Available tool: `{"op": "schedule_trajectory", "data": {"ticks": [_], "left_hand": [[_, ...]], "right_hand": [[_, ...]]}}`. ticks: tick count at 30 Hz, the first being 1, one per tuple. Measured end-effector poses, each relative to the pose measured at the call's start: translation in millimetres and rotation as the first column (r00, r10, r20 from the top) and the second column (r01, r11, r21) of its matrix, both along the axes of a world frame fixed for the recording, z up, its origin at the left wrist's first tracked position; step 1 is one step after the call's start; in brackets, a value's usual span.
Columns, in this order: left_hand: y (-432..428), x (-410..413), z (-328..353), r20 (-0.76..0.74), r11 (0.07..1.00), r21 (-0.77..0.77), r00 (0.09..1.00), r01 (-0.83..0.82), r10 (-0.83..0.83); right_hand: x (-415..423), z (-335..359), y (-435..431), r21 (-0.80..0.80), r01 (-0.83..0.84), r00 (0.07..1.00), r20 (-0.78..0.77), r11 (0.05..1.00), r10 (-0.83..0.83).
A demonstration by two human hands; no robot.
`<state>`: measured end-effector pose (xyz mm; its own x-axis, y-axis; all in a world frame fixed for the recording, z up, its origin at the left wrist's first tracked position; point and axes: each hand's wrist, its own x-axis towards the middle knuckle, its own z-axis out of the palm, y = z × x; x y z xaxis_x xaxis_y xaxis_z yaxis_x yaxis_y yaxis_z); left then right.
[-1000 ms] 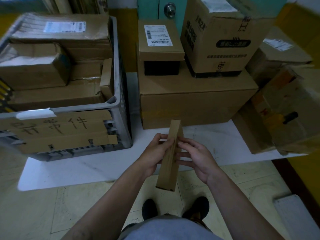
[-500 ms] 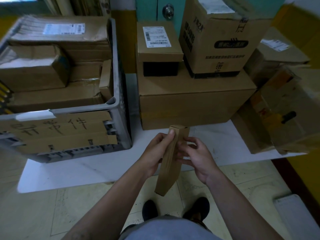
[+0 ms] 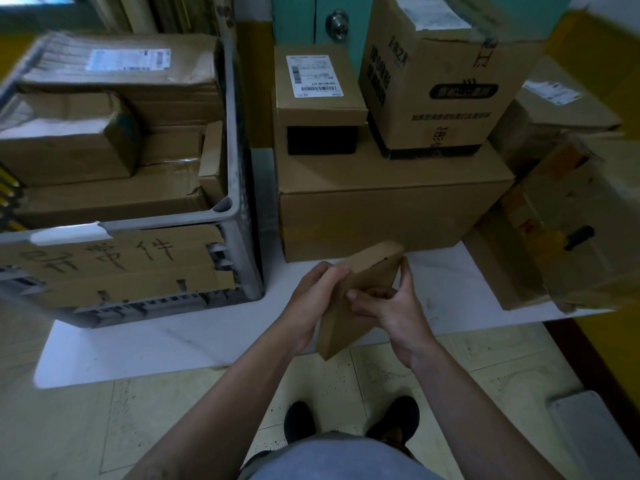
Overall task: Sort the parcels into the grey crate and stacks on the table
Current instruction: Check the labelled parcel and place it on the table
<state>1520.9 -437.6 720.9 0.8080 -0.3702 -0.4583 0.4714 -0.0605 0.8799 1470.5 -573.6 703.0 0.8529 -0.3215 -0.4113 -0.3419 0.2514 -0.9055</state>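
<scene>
While held above the near edge of the counter (image 3: 173, 337), treat the slim cardboard parcel (image 3: 360, 289) as gripped from both sides: by the left hand (image 3: 313, 299), curled round the upper left edge, and by the right hand (image 3: 393, 306), pinching the right face and far corner. Note long axis: tilted, upper end leaning away and to the right, lower end pointing down toward the floor (image 3: 86, 427).

Note destinations. Grey crate (image 3: 242, 237): ahead and to the left of the hands, filled with packed boxes (image 3: 104, 199) close to the rim. Stack of cartons (image 3: 381, 216): straight ahead, just beyond the parcel's upper end.

Judge left hand nearer to crate, right hand nearer to stack. For crate, expect to swing left and lift over the rim. For stack, expect to lift forward and lay flat. Cannot tell any label on parcel from this view.
</scene>
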Motion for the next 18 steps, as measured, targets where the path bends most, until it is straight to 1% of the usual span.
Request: {"op": "schedule_trajectory", "data": {"ticks": [3, 7, 9, 13, 16, 18], "left_hand": [[0.7, 0.3, -2.2, 0.012, 1.000, 0.020, 1.000, -0.009, 0.009], [1.6, 1.5, -4.1, 0.036, 0.998, 0.052, 0.998, 0.045, -0.047], [1.4, 2.0, -4.2, 0.061, 0.992, 0.092, 0.994, 0.081, -0.087], [1.7, 4.2, -4.6, 0.096, 0.958, 0.237, 0.977, 0.161, -0.188], [2.7, 3.6, -8.0, 0.094, 0.962, 0.224, 0.979, 0.155, -0.179], [3.1, 2.1, -9.7, 0.098, 0.969, 0.193, 0.979, 0.156, -0.177]], "right_hand": [[2.8, -0.6, -1.7, 0.002, 0.060, 0.998, -0.003, 0.998, -0.060], [3.3, -4.6, -4.2, -0.105, 0.116, 0.993, 0.007, 0.988, -0.116], [2.5, -5.8, -3.7, -0.136, 0.132, 0.991, 0.023, 0.982, -0.130], [1.7, -8.0, -4.4, -0.144, 0.155, 0.988, 0.037, 0.977, -0.152], [2.4, -4.5, -5.2, -0.088, 0.213, 0.977, 0.028, 0.973, -0.212], [2.5, -3.4, -6.4, -0.113, 0.256, 0.966, 0.006, 0.960, -0.257]]}}
